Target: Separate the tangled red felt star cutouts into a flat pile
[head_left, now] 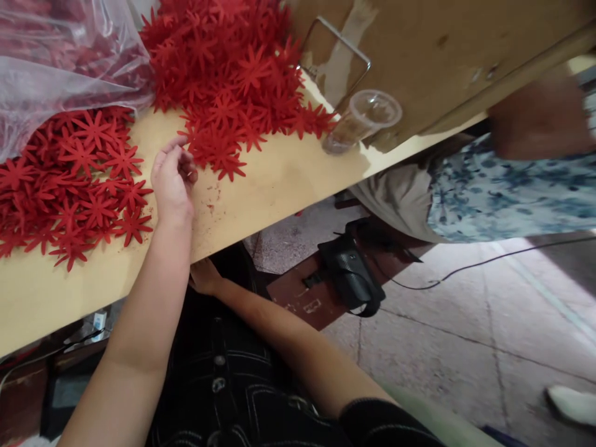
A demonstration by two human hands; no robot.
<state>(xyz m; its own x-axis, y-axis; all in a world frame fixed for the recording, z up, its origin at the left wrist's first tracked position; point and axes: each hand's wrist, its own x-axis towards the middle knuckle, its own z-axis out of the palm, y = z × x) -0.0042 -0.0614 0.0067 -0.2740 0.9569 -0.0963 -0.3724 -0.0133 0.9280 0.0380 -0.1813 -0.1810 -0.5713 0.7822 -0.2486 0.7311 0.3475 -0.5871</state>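
Through the head camera I look down on a pale table [284,183] bearing two heaps of red flowers [93,131]. The left heap [79,198] covers the table's left part, its far side under a clear bag [69,74]; the right heap [228,77] lies farther off, thinning towards the near side. I see the left hand [174,171] between the heaps, fingers loosely curled, at the right heap's near left edge; whether it grasps a flower I cannot tell. Red crumbs [212,203] lie to its right. I find the right hand [205,277] at the table's near edge, fingers partly hidden there; its grip I cannot tell. By the right heap's right end stands a clear cup [356,127], and beyond it a brown board [419,62] with a metal handle [345,40]. To the right I note a co-worker's blurred arm [540,118] and blue-patterned clothing [512,192]. Lower down, a black pouch [351,273] rests on a red-brown stool [293,295].
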